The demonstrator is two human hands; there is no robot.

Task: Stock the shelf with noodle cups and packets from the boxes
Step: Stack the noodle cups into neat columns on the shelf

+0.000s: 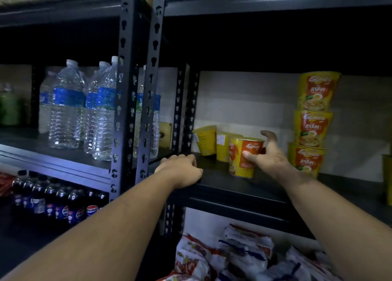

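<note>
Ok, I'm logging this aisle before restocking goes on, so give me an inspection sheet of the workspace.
Surface: black shelf board, partly filled.
Job's things: front noodle cup upright; two yellow cups behind it; stack of three cups at right; noodle packets heaped below.
Clutter: nothing seen.
Grippers: left hand rests on the shelf edge; right hand grips the front noodle cup.
Cables: nothing seen.
Surroundings: water bottles, cola bottles in the left bay.

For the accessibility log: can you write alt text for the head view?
A person's right hand grips a yellow-and-red noodle cup standing on a black metal shelf, while the left hand rests on the shelf's front edge. Behind it stand two more yellow cups; a stack of three stands right.
</note>
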